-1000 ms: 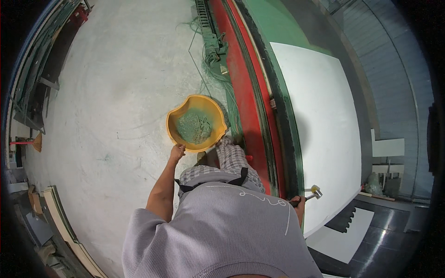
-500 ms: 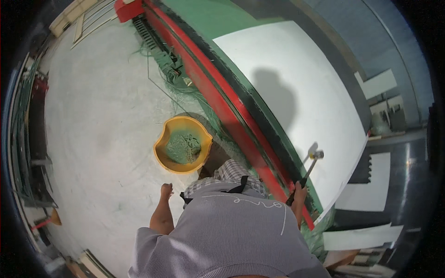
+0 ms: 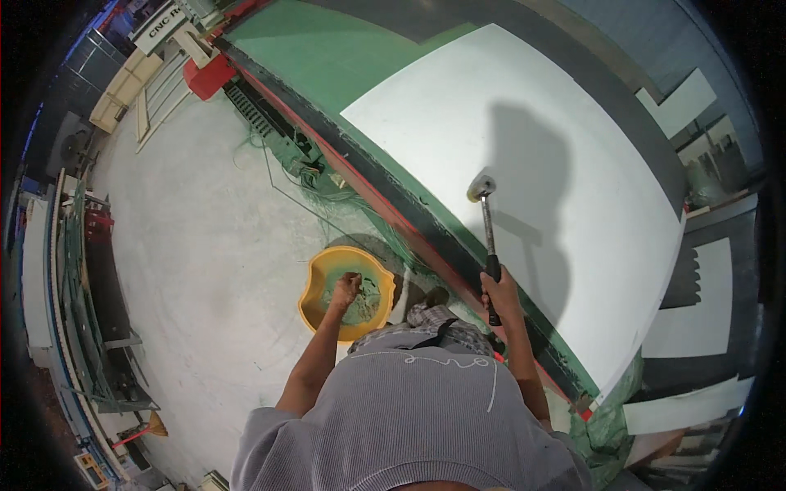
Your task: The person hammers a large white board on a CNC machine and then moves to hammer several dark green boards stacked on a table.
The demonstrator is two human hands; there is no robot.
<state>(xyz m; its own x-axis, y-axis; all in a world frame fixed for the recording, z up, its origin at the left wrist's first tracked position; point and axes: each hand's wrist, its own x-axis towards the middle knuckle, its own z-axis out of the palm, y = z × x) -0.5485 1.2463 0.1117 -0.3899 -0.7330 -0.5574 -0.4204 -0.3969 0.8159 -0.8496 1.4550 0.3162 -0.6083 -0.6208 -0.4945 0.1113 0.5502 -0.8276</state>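
Note:
My right hand (image 3: 503,295) is wrapped round the black grip of a hammer (image 3: 489,229). The hammer has a metal shaft, and its head, silvery with a yellowish face, is held up over a large white sheet (image 3: 606,237). That sheet lies on the green bed of a long machine table (image 3: 299,57). My left hand (image 3: 347,290) is closed in front of a yellow tub (image 3: 313,315) on the floor. Whatever its fingers may hold is too small to make out. Green dust and shavings (image 3: 364,309) lie in the tub.
A dark, red-edged side rail (image 3: 360,164) of the table runs diagonally past my body. Green cords and debris (image 3: 327,184) lie along its base. Boards (image 3: 82,303) stand at the left, near a small broom (image 3: 155,424). White offcuts (image 3: 696,319) are at the right.
My right hand has raised the hammer and brought it left and farther over the white sheet. My left hand has moved forward and right, over the tub. The view has shifted.

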